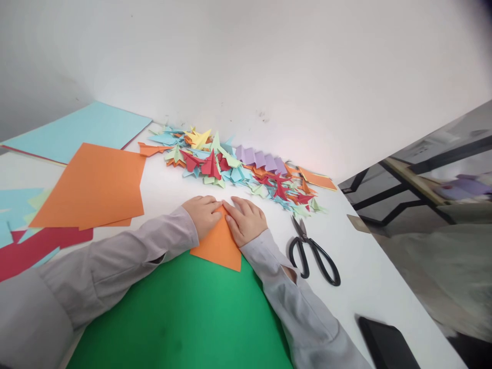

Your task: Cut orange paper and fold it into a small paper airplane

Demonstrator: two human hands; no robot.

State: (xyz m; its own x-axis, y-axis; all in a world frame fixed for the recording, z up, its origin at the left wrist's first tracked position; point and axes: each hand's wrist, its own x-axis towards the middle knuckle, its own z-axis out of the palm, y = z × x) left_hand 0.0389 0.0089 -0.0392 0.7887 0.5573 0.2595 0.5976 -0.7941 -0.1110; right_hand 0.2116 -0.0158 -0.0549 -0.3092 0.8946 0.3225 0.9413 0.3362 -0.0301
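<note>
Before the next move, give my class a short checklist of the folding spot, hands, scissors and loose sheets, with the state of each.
1. Left hand on the folded orange paper: ok, at its upper left edge.
2. Right hand on the same paper: ok, at its upper right edge.
3. Crease sharp under the fingers: cannot tell, they cover the tip.
4. Black-handled metal scissors away from both hands: ok, lying beside the right sleeve.
5. Large flat orange paper sheets squared up: not ok, edges are offset.
6. Pile of multicoloured folded paper planes clear of the hands: ok, beyond them.
</note>
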